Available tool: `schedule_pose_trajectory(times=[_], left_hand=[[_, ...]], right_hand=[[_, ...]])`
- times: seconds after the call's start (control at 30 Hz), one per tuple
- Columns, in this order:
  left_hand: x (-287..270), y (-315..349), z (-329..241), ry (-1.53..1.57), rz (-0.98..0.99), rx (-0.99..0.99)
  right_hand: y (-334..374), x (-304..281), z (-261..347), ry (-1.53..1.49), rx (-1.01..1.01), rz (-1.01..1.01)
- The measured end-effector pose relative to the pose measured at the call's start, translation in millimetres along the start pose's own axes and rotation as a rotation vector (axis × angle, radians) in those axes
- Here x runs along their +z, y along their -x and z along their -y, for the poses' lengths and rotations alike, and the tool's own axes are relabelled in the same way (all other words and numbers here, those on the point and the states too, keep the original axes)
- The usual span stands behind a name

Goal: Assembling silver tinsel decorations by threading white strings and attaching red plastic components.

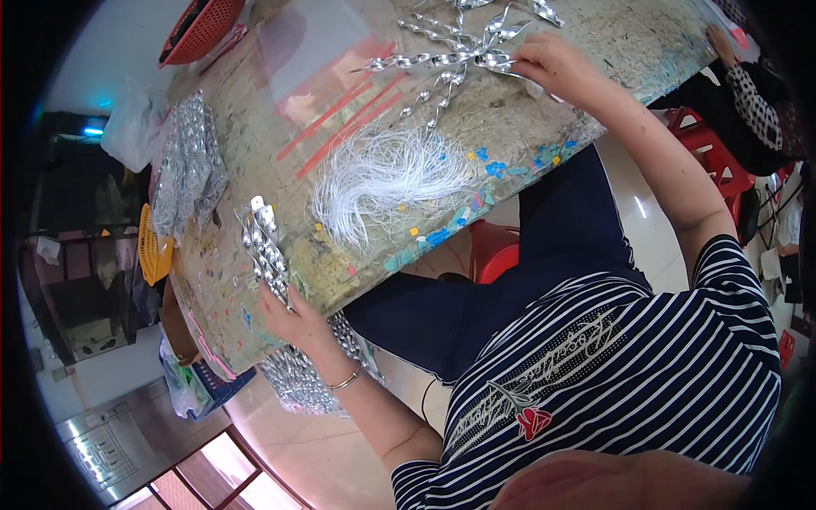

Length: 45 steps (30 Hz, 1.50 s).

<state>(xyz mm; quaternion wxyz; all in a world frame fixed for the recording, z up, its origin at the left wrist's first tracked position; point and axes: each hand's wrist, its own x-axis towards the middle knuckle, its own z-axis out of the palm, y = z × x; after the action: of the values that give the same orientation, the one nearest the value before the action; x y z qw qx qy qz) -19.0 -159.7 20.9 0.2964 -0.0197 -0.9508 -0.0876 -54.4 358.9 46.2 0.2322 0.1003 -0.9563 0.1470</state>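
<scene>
My left hand, with a bracelet at the wrist, is closed on a small bundle of silver twisted spirals above the table's left part. Toward the far side, my right hand pinches the end of a shiny silver spiral strip. More silver spirals fan out from that spot across the tabletop. Between my hands lies a loose heap of thin white strings. Just beyond it are a clear plastic sheet and several red strips.
The worn table carries small coloured stickers along its near edge. At its left lie a bag of silver spirals and a yellow basket; a red basket stands far left. Another person's hand rests at the far right.
</scene>
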Motion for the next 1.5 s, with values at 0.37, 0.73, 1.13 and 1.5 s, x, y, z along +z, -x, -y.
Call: schedule_pose_trajectory(times=[0.37,0.73,1.13,1.5], left_hand=[[-35.4,34.0,-168.1,0.63,0.061,0.247],[-19.5,90.3,-170.9,0.918,0.768,0.052],[-23.2,116.9,-159.9,1.061,0.894,-0.283],[-25.2,122.5,-153.6,1.136,0.895,-0.431]], right_hand=[[49.1,-3.7,132.2,-0.223,-0.518,0.295],[54.5,18.2,113.5,-0.523,-0.189,0.167],[44.2,60.4,75.6,-0.273,0.012,0.139],[57.8,2.3,93.8,-0.881,0.46,0.336]])
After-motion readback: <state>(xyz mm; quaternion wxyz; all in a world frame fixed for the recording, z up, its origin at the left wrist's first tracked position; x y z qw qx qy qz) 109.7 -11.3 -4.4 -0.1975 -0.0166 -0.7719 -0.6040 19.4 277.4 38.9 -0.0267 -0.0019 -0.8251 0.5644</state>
